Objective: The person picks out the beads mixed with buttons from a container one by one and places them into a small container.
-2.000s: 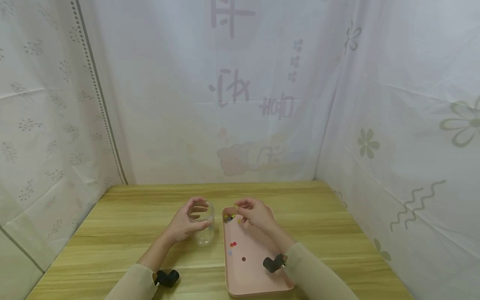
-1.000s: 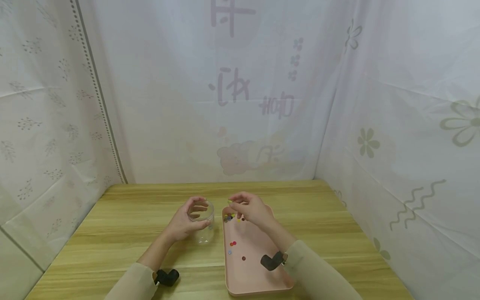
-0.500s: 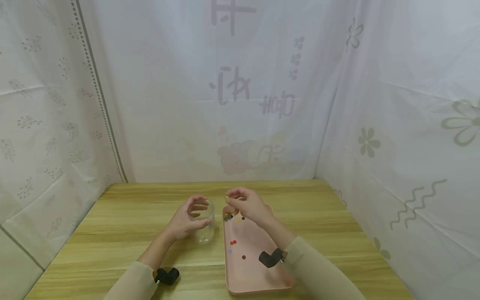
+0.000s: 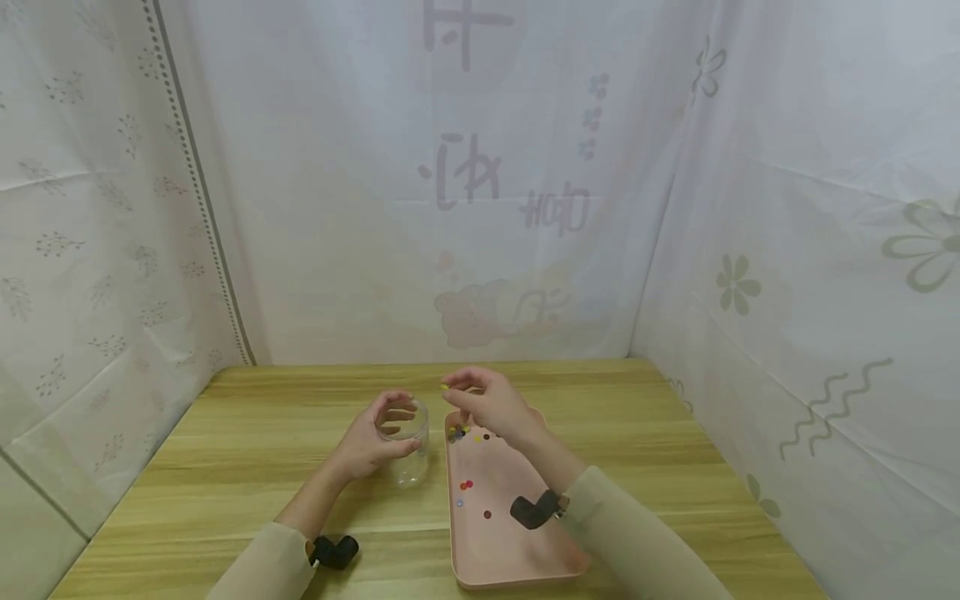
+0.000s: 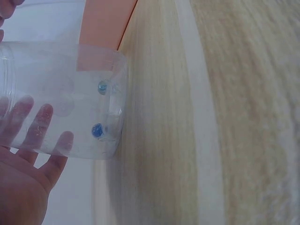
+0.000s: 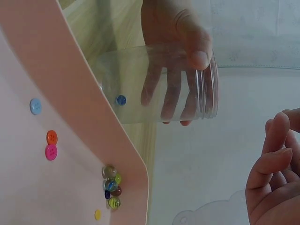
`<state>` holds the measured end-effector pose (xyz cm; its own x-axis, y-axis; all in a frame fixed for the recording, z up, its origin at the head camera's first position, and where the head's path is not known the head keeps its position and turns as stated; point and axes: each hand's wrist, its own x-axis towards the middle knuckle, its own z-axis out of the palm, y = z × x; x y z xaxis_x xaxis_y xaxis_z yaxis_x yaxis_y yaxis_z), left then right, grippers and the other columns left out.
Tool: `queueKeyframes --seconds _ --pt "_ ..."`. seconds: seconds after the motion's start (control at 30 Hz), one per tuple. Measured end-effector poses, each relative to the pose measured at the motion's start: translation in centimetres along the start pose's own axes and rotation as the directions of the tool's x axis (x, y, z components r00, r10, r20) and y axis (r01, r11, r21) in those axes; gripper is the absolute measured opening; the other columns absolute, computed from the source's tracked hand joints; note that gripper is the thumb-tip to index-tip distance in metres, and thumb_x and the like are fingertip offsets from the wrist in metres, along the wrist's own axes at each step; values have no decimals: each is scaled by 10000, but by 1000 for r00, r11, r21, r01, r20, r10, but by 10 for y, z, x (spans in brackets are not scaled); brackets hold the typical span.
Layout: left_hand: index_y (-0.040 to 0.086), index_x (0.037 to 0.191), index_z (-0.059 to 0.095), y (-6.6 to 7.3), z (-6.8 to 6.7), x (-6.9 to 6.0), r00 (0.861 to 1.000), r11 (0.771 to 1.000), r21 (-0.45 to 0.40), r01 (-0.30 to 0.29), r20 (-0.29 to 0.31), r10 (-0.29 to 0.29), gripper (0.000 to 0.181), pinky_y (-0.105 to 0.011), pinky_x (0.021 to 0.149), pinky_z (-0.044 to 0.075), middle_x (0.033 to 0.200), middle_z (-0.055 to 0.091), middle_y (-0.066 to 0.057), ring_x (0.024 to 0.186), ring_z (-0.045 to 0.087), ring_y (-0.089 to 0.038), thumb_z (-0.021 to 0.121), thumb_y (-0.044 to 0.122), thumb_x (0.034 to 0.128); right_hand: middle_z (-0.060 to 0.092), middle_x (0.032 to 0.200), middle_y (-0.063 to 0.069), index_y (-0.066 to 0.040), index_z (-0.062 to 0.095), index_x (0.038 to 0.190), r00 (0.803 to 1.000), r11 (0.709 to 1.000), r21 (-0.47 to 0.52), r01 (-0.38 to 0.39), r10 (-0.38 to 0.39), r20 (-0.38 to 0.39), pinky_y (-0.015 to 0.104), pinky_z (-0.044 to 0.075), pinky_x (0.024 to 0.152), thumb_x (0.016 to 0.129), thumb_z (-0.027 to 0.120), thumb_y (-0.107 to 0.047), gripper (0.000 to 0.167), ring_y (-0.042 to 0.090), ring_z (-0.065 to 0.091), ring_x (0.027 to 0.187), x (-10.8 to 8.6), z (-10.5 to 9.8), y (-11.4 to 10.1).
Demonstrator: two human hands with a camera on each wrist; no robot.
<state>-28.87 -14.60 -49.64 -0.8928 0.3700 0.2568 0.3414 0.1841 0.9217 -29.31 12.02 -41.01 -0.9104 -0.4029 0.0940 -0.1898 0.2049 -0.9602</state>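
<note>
My left hand (image 4: pixel 366 443) grips an upright clear plastic jar (image 4: pixel 408 476) around its upper part, with the thumb near the rim. Inside, close to the bottom, two blue marbles (image 5: pixel 97 130) show in the left wrist view. My right hand (image 4: pixel 501 410) pinches a small yellow piece (image 4: pixel 445 387) between thumb and fingertips, above the far end of the pink tray (image 4: pixel 480 554) and right of the jar's mouth. Whether it is a button or a marble is too small to tell. In the right wrist view, the fingers hide it.
Several marbles (image 6: pixel 110 185) cluster in the tray's far left corner. A light blue button (image 6: pixel 35 106), an orange button (image 6: pixel 52 138), a pink button (image 6: pixel 51 152) and a yellow button (image 6: pixel 97 214) lie in the tray. Printed curtains (image 4: pixel 315 208) surround the wooden table (image 4: pixel 187 467).
My right hand has risen from the tray's far end and moved left toward the jar, carrying the yellow piece. The left hand and the jar stay almost where they were.
</note>
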Motion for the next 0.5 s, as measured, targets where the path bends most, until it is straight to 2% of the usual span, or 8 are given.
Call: queueKeyframes --seconds 0.2,0.37,0.5 --pt "-7 1553 450 1 0 0 1000 1000 9 20 2 -20 779 -685 1161 481 1514 601 -279 1415 598 -477 880 152 924 725 1262 231 -77 719 1346 999 1000 6 18 -19 26 245 523 626 1049 751 -231 337 157 683 741 4 7 -4" --pt "-6 1558 438 1 0 -1 1000 1000 7 18 8 -18 778 -706 1160 471 1524 576 -322 1418 587 -502 871 155 933 727 1232 168 -80 725 1331 998 999 -16 38 -37 43 275 570 638 1053 748 -224 314 192 691 710 7 14 -5" --pt "1 1549 446 0 0 0 1000 1000 7 7 9 -7 757 -715 1153 471 1507 586 -320 1416 571 -542 866 151 938 733 1171 112 -91 738 1307 998 998 -33 50 -48 41 271 562 625 1046 755 -220 292 209 663 710 9 20 -6"
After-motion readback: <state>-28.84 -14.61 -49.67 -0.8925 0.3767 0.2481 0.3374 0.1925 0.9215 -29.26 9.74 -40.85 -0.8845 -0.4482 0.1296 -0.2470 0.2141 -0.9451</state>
